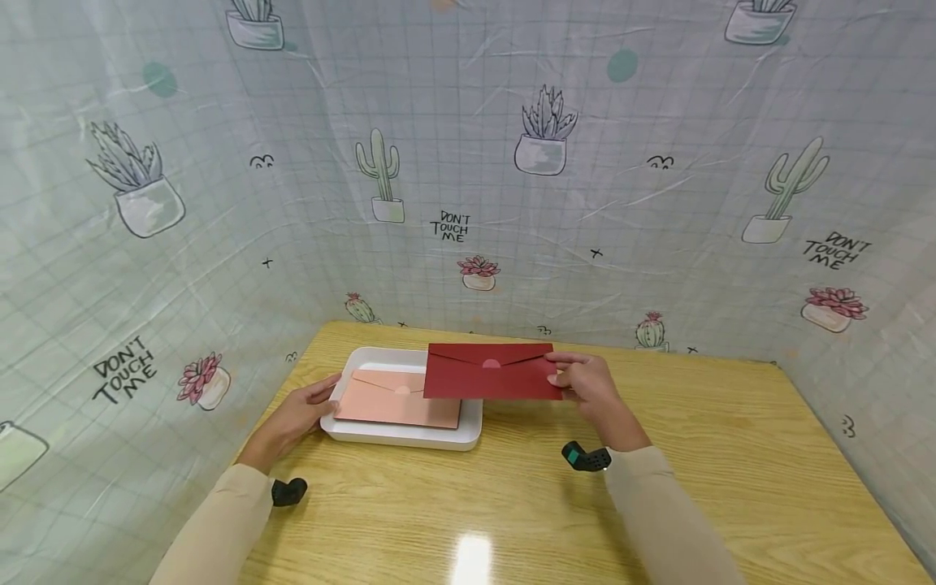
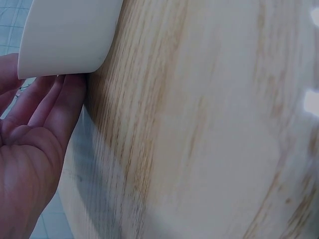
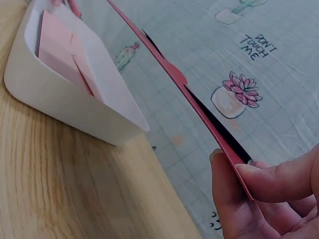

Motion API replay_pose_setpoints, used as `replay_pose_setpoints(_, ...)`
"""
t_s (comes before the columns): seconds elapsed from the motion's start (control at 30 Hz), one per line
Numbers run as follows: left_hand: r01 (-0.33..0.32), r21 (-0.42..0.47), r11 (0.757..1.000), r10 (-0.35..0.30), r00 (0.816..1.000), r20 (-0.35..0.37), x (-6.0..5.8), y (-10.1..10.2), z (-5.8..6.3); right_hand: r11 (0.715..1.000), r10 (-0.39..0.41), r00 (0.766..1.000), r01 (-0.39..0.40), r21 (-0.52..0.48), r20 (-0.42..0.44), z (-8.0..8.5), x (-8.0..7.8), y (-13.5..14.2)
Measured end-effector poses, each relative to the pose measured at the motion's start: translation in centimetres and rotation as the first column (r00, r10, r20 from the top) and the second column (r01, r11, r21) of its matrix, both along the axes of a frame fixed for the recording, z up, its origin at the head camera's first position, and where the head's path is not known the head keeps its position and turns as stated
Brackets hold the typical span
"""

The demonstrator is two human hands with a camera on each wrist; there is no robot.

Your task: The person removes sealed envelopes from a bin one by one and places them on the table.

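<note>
Beige sleeves [image 1: 661, 508], cut off at my head view's lower edge, reach forward, the right hand [image 1: 591, 390] pinching a raised red envelope [image 1: 490, 382] by its right end. I see the left hand [image 1: 296, 416] gripping the white tray [image 1: 402, 437] at left, some fingertips hidden; the red envelope masks part of the pink envelope [image 1: 395, 409] inside.

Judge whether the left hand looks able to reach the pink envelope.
Likely yes: the left hand grips the white tray beside the pink envelope, whose left end the red envelope leaves uncovered.
</note>
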State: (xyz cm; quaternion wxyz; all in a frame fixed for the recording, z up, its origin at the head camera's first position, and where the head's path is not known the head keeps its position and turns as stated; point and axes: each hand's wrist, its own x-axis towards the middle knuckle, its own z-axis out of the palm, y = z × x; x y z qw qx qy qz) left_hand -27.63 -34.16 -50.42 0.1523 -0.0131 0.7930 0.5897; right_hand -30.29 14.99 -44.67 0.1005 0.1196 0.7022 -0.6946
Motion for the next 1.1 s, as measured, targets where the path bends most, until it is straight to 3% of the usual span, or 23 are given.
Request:
replay_pose_setpoints(0.73,0.007,0.004,1.0,-0.007,1.0,0.025,0.0,0.0,0.4,0.999,0.037,0.999,-0.037,0.039,-0.007,1.2,0.1,4.1)
replay_pose_setpoints(1.1,0.0,0.001,1.0,0.0,1.0,0.029,0.1,0.1,0.3,0.999,0.046,0.999,-0.046,0.003,-0.005,1.3,0.4,6.1)
